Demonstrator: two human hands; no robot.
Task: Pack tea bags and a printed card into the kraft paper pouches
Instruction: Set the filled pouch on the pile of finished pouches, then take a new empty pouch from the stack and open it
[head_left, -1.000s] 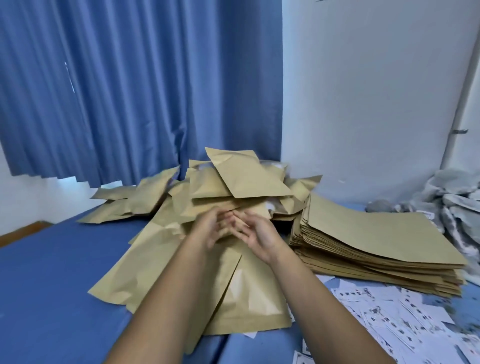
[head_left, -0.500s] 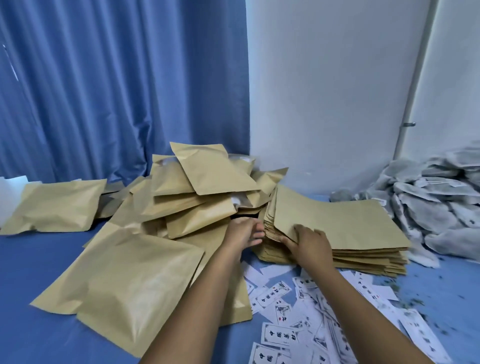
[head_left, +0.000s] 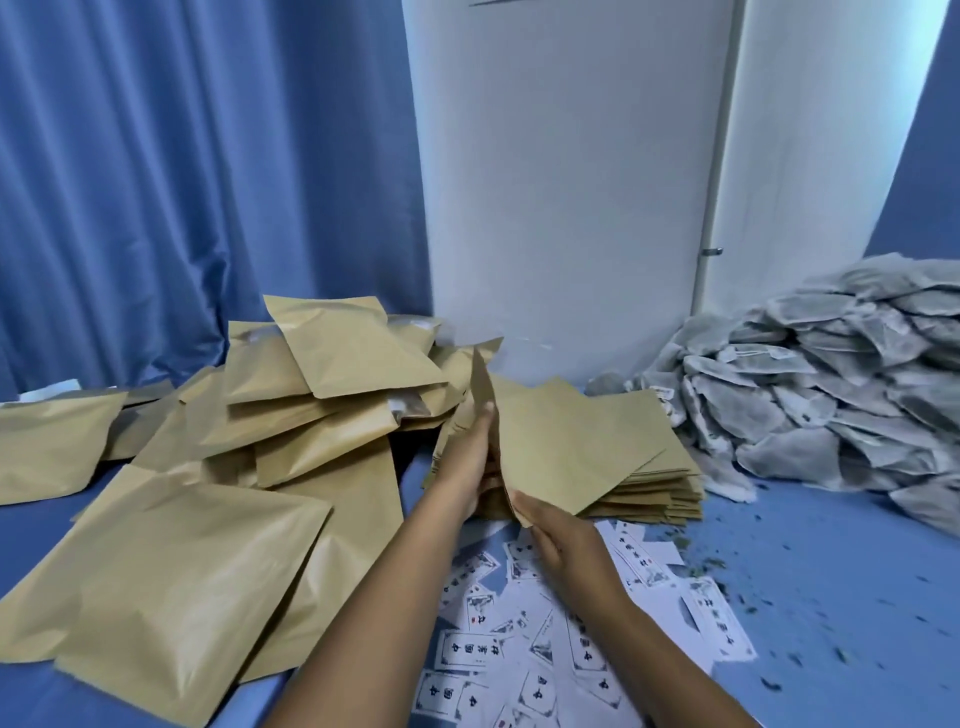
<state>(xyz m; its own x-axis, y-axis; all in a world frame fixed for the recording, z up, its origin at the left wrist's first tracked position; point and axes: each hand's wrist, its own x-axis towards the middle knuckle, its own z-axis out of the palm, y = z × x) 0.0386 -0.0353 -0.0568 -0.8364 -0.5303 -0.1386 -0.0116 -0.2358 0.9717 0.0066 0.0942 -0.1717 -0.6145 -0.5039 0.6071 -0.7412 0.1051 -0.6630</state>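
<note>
One flat kraft pouch is lifted off the stack of empty pouches on the blue bed, tilted up on its near edge, as a person starts another round of packing. The left hand lies with straight fingers against the pouch's raised left side, while the right hand takes its lower corner, fingers flat beneath it; whether the thumb pinches the paper cannot be told. The pouch looks light, thin and fairly stiff, likely to crease if squeezed and to slide off its smooth neighbours, so the open edge or a corner seems the best place to hold it, with the other hand spreading the mouth. To the left, roughly a dozen filled pouches lie heaped and puffed, too overlapped for an exact count. The stack under the hands holds many more flat ones, their edges too fine to number. Printed cards, at least fifteen and loosely scattered, lie just in front of the stack under the forearms; they appear thin and slippery, best slid up by an edge. At right a large mound of tea bags, several dozen at a guess, rests against the wall; these look soft, light and fragile, with loose leaf crumbs already spilled beside them
</note>
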